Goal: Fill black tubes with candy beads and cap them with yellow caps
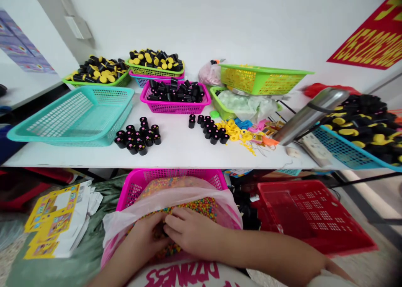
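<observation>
Both hands are down among small multicoloured beads [201, 206] in a clear plastic bag [141, 206], which lines a magenta basket [129, 190] at the table's front edge. My left hand [149, 233] is curled, its fingers partly hidden. Right beside it, my right hand [185, 228] has bent fingers meeting the left fingertips. Something dark shows between the two hands, too covered to name. On the table above stand small black cylinders with pink-dotted tops, in a left group [138, 136] and a right group [212, 128].
A turquoise basket [121, 126] stands at left. Behind are a magenta basket [176, 108] of black cylinders and green baskets [125, 80]. Yellow pieces [232, 130] and a steel flask [309, 115] lie to the right. A red crate [314, 237] sits lower right, printed cards [59, 216] lower left.
</observation>
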Demonstrator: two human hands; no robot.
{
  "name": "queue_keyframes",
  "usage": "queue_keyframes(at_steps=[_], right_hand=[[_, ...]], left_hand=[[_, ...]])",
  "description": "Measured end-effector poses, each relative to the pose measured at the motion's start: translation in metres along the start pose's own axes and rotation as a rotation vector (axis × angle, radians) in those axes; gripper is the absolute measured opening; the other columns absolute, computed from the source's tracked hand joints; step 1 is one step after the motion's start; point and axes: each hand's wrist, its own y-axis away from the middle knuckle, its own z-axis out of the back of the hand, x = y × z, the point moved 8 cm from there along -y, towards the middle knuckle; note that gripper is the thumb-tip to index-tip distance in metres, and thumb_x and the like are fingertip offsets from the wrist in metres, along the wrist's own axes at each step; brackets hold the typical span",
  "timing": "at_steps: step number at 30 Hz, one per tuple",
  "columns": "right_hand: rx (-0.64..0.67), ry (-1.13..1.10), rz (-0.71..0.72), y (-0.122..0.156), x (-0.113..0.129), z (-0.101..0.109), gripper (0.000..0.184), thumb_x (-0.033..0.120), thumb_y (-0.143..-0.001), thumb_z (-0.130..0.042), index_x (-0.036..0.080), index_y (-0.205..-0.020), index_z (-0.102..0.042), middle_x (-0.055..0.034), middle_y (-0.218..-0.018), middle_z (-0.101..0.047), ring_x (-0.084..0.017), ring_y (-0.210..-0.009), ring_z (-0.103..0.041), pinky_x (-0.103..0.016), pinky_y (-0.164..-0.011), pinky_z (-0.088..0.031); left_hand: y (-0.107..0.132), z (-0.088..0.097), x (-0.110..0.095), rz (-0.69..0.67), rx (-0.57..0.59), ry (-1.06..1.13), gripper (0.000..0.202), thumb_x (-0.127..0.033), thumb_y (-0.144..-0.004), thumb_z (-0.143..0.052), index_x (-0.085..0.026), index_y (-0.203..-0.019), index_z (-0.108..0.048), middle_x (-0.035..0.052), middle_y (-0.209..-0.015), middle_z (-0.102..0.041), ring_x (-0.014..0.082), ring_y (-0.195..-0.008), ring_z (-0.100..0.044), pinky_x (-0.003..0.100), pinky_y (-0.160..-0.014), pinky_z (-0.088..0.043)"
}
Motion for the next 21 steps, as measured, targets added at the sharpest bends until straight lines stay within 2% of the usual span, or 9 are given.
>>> queue_keyframes(at_steps=[3, 6, 9, 12, 14, 17, 19, 21], right_hand=[[-0.023, 0.085, 0.028, -0.002, 0.005, 0.005, 0.026, 0.018, -0.098, -0.040, 0.008, -0.105, -0.063, -0.0105, -0.107, -0.058, -0.021, -0.097, -0.049, -0.035, -0.089, -0.045], [-0.030, 0.095, 0.011, -0.001, 0.005, 0.012, 0.026, 0.018, -0.098, -0.039, 0.007, -0.105, -0.062, -0.0101, -0.106, -0.058, -0.022, -0.098, -0.049, -0.035, -0.088, -0.045], [0.004, 0.021, -0.041, 0.005, -0.001, 0.016, 0.027, 0.020, -0.099, -0.040, 0.008, -0.110, -0.061, -0.0097, -0.106, -0.059, -0.021, -0.100, -0.051, -0.033, -0.089, -0.046], [0.108, -0.052, -0.153, 0.018, -0.014, 0.006, 0.021, 0.023, -0.096, -0.049, 0.012, -0.108, -0.063, -0.0083, -0.103, -0.061, -0.021, -0.098, -0.054, -0.034, -0.085, -0.049], [0.223, -0.030, -0.271, 0.030, -0.026, -0.011, 0.015, 0.019, -0.092, -0.055, 0.013, -0.100, -0.066, -0.0096, -0.100, -0.062, -0.023, -0.096, -0.057, -0.035, -0.080, -0.051], [0.413, 0.012, -0.440, 0.049, -0.044, -0.044, 0.016, 0.009, -0.087, -0.056, 0.010, -0.095, -0.069, -0.0141, -0.100, -0.065, -0.026, -0.094, -0.061, -0.033, -0.072, -0.053], [0.490, -0.016, -0.502, 0.056, -0.048, -0.062, 0.023, 0.003, -0.085, -0.053, 0.009, -0.100, -0.069, -0.0156, -0.102, -0.065, -0.025, -0.094, -0.063, -0.031, -0.070, -0.053], [0.510, -0.072, -0.518, 0.057, -0.047, -0.075, 0.030, -0.001, -0.083, -0.049, 0.009, -0.105, -0.067, -0.0159, -0.105, -0.065, -0.025, -0.095, -0.064, -0.031, -0.072, -0.053]], left_hand=[[0.000, 0.000, -0.001, -0.009, -0.006, -0.006, 0.037, -0.011, -0.068, -0.057, -0.021, -0.102, -0.067, 0.0016, -0.098, -0.073, 0.0192, -0.088, -0.065, 0.028, -0.080, -0.048], [-0.001, -0.003, -0.001, -0.027, 0.014, -0.010, 0.033, -0.012, -0.071, -0.056, -0.022, -0.100, -0.067, 0.0021, -0.099, -0.073, 0.0194, -0.089, -0.065, 0.029, -0.080, -0.049], [0.001, -0.004, -0.003, -0.070, 0.017, -0.042, 0.030, -0.016, -0.073, -0.059, -0.023, -0.102, -0.067, 0.0041, -0.109, -0.070, 0.0208, -0.101, -0.064, 0.032, -0.090, -0.049], [0.008, 0.001, -0.008, -0.089, 0.018, -0.115, 0.034, -0.020, -0.072, -0.065, -0.027, -0.106, -0.068, 0.0044, -0.126, -0.064, 0.0233, -0.117, -0.058, 0.036, -0.103, -0.043], [0.015, 0.007, -0.013, -0.072, 0.036, -0.137, 0.035, -0.023, -0.072, -0.067, -0.028, -0.106, -0.068, 0.0030, -0.125, -0.065, 0.0228, -0.114, -0.060, 0.035, -0.101, -0.045], [0.020, 0.031, -0.022, -0.067, 0.002, -0.126, 0.033, -0.030, -0.076, -0.066, -0.029, -0.109, -0.067, 0.0010, -0.109, -0.071, 0.0191, -0.095, -0.067, 0.029, -0.086, -0.052], [0.016, 0.063, -0.026, -0.062, -0.129, -0.138, 0.032, -0.036, -0.078, -0.064, -0.027, -0.109, -0.067, 0.0012, -0.102, -0.073, 0.0174, -0.084, -0.068, 0.026, -0.075, -0.054], [0.008, 0.103, -0.025, -0.037, -0.327, -0.186, 0.035, -0.041, -0.079, -0.063, -0.025, -0.110, -0.066, 0.0022, -0.098, -0.073, 0.0175, -0.078, -0.067, 0.026, -0.071, -0.053]])
